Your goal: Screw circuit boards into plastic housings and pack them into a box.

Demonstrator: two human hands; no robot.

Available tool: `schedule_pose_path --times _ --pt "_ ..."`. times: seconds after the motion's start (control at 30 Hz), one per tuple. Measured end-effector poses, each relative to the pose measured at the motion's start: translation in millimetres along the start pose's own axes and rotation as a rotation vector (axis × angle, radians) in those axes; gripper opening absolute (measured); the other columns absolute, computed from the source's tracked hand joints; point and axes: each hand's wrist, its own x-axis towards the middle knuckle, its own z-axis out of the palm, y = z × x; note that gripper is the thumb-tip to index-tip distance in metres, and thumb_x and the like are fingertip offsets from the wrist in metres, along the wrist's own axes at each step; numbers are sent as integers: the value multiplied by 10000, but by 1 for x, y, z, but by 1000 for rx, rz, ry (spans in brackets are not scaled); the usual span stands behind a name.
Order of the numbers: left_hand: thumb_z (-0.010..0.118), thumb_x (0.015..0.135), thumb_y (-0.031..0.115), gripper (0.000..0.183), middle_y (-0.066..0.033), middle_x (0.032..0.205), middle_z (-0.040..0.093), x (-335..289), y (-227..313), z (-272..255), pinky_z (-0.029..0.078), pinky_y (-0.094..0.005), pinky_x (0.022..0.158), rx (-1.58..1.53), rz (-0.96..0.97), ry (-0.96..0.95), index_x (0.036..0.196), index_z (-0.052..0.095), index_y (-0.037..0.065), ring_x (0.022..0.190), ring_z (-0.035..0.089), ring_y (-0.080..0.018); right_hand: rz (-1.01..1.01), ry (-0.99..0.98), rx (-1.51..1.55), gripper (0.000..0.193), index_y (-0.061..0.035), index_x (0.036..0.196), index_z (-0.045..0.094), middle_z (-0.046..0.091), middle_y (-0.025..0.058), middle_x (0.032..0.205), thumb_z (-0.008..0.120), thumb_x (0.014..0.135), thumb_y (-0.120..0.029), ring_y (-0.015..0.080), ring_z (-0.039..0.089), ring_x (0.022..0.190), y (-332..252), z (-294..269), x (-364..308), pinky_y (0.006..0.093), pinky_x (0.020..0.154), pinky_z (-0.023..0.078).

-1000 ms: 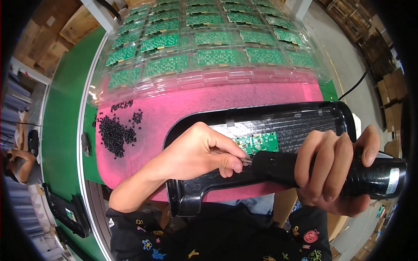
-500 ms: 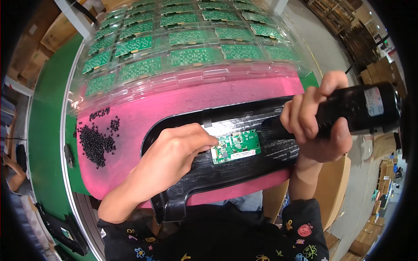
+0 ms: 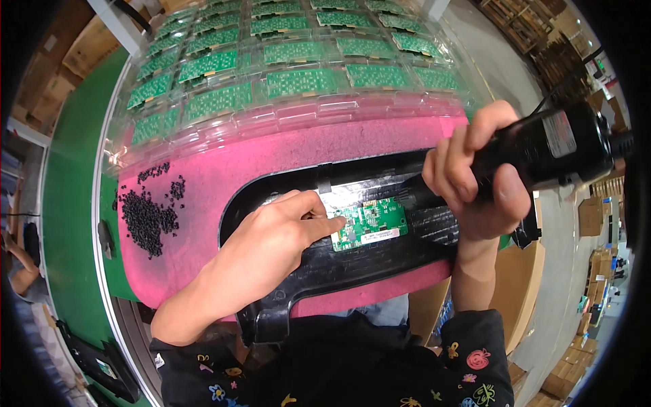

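A green circuit board with a white label strip lies inside a long black plastic housing. My left hand has its fingers closed at the board's left end, with thumb and fingertips on that edge. Wrapped around a thick black electric screwdriver, my right hand holds it tilted, its narrow end pointing left and down at the board's right end. The screwdriver's tip is hard to make out against the dark housing. A cable leaves its rear end.
Under the housing lies a pink mat. Small black screws are heaped on its left part. Behind stands a clear plastic tray holding several green boards. A cardboard box is by my right forearm. Part of another person's arm shows far left.
My right hand and the screwdriver have shifted a little left and up. The fingers of my left hand have slid slightly right onto the board's end.
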Motion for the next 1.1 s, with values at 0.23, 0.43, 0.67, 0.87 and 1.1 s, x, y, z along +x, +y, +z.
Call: schedule_pose_path --times 0.23,0.43,0.67,0.87,1.1 --pt "589 665 -132 409 -132 838 622 -1 2 -2 506 -383 703 38 7 -28 1033 707 5 774 625 -305 61 22 -87 549 12 1189 395 384 -29 536 592 850 -373 70 343 401 -1 13 2 237 413 304" --pt "611 671 -123 368 -148 846 627 -1 -1 -2 506 -387 700 33 23 -11 1011 696 -10 782 631 -314 32 15 -33 422 -43 1055 433 385 -24 538 608 851 -368 78 331 405 3 11 3 246 416 294" --pt "698 767 -77 167 -116 861 666 5 2 -6 552 -299 673 -345 -32 113 924 677 -22 757 678 -214 -205 -39 278 458 -108 1117 415 507 -54 582 652 851 -396 59 470 420 -37 48 -4 222 451 392" --pt "691 760 -117 201 -78 889 672 1 4 -11 567 -244 707 -649 -191 129 942 679 -32 826 666 -135 -371 -18 388 522 -99 1112 381 546 -45 564 726 814 -353 44 487 376 -23 71 -4 188 415 420" --pt "680 743 -129 234 -85 888 681 1 1 -12 546 -239 688 -675 -188 100 962 684 -45 808 663 -127 -402 -115 360 517 -101 1080 394 544 -62 529 746 802 -360 34 472 357 -17 71 0 178 403 425"
